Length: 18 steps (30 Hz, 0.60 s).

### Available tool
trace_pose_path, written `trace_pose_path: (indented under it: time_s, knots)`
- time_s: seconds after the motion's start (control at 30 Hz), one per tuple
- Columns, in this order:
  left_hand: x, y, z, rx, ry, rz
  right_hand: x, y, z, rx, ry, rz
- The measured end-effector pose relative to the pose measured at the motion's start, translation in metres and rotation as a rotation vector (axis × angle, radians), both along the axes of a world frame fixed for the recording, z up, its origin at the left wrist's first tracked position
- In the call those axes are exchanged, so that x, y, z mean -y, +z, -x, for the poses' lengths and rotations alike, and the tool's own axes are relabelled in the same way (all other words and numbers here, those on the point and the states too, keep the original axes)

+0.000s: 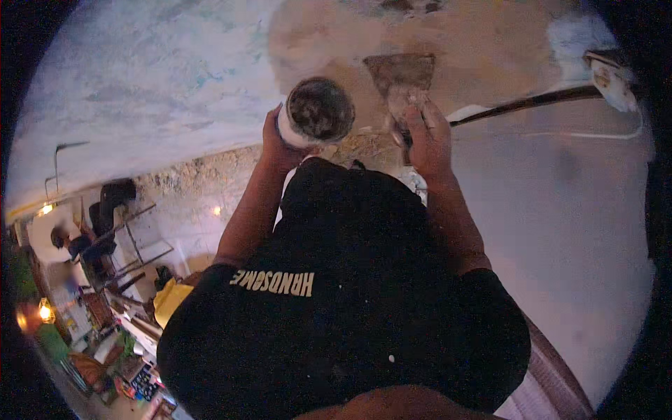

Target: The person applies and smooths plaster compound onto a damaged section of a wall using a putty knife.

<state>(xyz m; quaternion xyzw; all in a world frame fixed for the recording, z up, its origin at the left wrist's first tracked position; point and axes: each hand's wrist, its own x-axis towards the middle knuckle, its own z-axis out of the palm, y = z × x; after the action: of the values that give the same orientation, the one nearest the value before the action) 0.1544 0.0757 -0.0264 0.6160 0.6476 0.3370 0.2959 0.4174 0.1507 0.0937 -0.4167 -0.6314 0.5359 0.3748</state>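
Observation:
My left hand (274,143) is wrapped round the side of a white round tub (285,131). Inside it is a dark grey, lumpy paste (320,108). In my right hand (429,136) is a putty knife (399,70), its wide flat blade turned up and smeared with grey-brown material. The blade lies over a brown, damp-looking patch (476,42) on the wall; whether it touches the surface I cannot tell. Tub and knife are apart, both in front of my dark shirt.
Pale blue-white wall (161,77) spreads to the left of the brown patch. A dark cable or strip (525,106) runs right to a white fixture (612,80). Far left, a person (91,241) is by a metal frame (140,241), with lit bulbs and clutter below.

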Motion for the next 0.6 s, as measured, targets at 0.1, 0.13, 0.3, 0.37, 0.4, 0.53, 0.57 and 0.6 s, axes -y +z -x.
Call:
trace_pose_path:
  time_s: [0.1, 0.13, 0.3, 0.37, 0.4, 0.53, 0.57, 0.6]
  knots:
    - [-0.013, 0.023, 0.007, 1.833, 0.075, 0.351, 0.005, 0.011, -0.004, 0.326, 0.159, -0.145]
    - [-0.012, 0.020, 0.008, 1.836, 0.085, 0.343, 0.005, 0.013, -0.006, 0.326, 0.171, -0.144]
    - [-0.019, 0.034, 0.006, 1.297, 0.282, 0.377, -0.001, 0.001, -0.009, 0.699, 0.332, -0.796]
    - [-0.018, 0.040, 0.006, 1.422, 0.266, 0.475, -0.003, -0.004, -0.006, 0.726, 0.391, -0.804]
    - [-0.016, 0.032, 0.009, 1.617, 0.127, 0.455, -0.004, -0.004, -0.006, 0.756, 0.450, -0.807]
    - [-0.011, 0.024, 0.012, 1.919, -0.085, 0.403, -0.002, -0.002, -0.013, 0.777, 0.428, -0.757]
    - [-0.009, 0.011, 0.014, 1.918, -0.083, 0.400, -0.003, 0.000, -0.016, 0.755, 0.457, -0.788]
    - [-0.004, -0.012, 0.016, 1.403, -0.007, 0.183, -0.002, 0.003, -0.016, 0.736, 0.490, -0.818]
